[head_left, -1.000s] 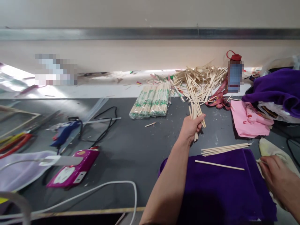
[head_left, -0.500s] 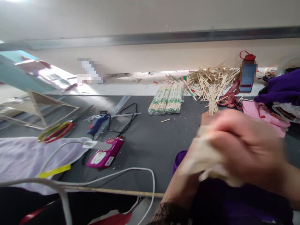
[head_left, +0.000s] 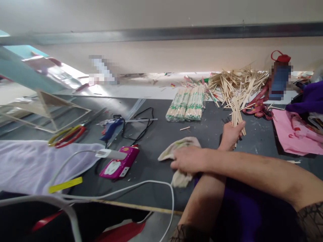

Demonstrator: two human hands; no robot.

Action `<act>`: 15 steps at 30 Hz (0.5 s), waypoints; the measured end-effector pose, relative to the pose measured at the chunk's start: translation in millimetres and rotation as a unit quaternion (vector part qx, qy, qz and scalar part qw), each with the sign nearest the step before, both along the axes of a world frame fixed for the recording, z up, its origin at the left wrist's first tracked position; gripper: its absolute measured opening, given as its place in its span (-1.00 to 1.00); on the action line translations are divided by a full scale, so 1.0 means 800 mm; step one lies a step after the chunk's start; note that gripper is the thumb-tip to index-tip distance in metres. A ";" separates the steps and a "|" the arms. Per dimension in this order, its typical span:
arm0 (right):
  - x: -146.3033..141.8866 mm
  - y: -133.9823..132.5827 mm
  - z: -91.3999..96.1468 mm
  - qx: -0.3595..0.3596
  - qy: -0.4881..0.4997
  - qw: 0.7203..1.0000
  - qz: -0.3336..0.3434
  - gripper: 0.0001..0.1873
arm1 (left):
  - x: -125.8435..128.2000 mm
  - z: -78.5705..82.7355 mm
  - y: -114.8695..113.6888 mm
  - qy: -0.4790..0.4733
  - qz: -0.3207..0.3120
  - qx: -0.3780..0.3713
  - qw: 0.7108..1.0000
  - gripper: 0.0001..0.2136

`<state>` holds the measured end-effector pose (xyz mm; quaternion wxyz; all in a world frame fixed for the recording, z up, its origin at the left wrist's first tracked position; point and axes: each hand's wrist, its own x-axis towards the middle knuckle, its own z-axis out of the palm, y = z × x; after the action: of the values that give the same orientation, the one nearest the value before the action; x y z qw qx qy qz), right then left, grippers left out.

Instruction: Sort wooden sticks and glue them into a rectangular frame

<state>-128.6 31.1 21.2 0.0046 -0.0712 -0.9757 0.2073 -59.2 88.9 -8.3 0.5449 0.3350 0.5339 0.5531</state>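
L hand (head_left: 230,136) is clenched round a bundle of thin wooden sticks (head_left: 236,116), thumb across them, approx. over the middle-right of the grey tabletop (head_left: 151,158); the far ends point twd the big heap of loose sticks (head_left: 238,80) at the back; R arm crosses over L forearm, and R hand (head_left: 189,158) lies palm down on a crumpled off-white cloth (head_left: 182,179) on the table, left of L hand; it's a bit blurred, so can't tell if its fingers grip the cloth or just press it; clear-wrapped packs of sticks w/ green print (head_left: 185,105) lie behind the cloth, one short stick piece (head_left: 185,128) between; purple fabric (head_left: 242,208) is under the crossed arms, nr the table edge; magenta box (head_left: 119,163) w/ a white plug in it sits left of the cloth; scissors (head_left: 68,136), red/yellow handles, lie farther left.
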 end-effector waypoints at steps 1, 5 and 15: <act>0.002 0.008 0.009 0.053 0.001 0.999 0.005 -0.85 | 0.000 0.000 0.002 0.001 -0.001 -0.003 1.000 -0.79; 0.025 0.020 0.066 0.148 0.083 0.984 0.061 -0.73 | -0.003 0.000 0.009 0.012 0.012 -0.005 1.000 -0.77; 0.122 0.011 0.158 -0.197 0.252 0.927 -0.194 -0.87 | -0.012 0.006 0.017 0.048 0.023 -0.017 0.998 -0.69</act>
<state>-31.3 40.0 147.8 0.2764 -0.2036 -0.8492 0.4014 -69.0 102.3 -3.9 0.5114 0.3394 0.5767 0.5392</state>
